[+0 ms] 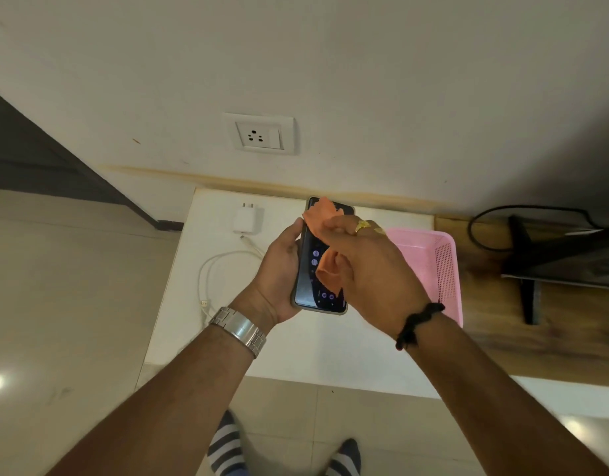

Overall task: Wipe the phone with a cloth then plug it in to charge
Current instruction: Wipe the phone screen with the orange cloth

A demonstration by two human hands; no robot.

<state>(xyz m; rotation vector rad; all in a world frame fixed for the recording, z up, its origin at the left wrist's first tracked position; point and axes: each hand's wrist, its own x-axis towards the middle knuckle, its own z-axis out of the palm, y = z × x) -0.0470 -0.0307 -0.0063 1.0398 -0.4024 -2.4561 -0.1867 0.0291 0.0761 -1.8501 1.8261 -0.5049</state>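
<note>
My left hand (pixel 280 269) grips a dark phone (pixel 310 283) by its left edge, screen up and lit, above a white tabletop (pixel 296 345). My right hand (pixel 368 269) presses an orange cloth (pixel 318 214) onto the screen; the cloth covers the phone's upper and middle right part. A white charger adapter (pixel 247 218) lies on the table to the left of the phone, with its white cable (pixel 210 273) looped beside my left wrist. A white wall socket (pixel 260 134) sits on the wall above the table.
A pink plastic basket (pixel 444 266) stands on the table right behind my right hand. Further right, a wooden surface (pixel 485 324) carries a dark stand (pixel 533 269) and a black cable. Tiled floor lies to the left and below.
</note>
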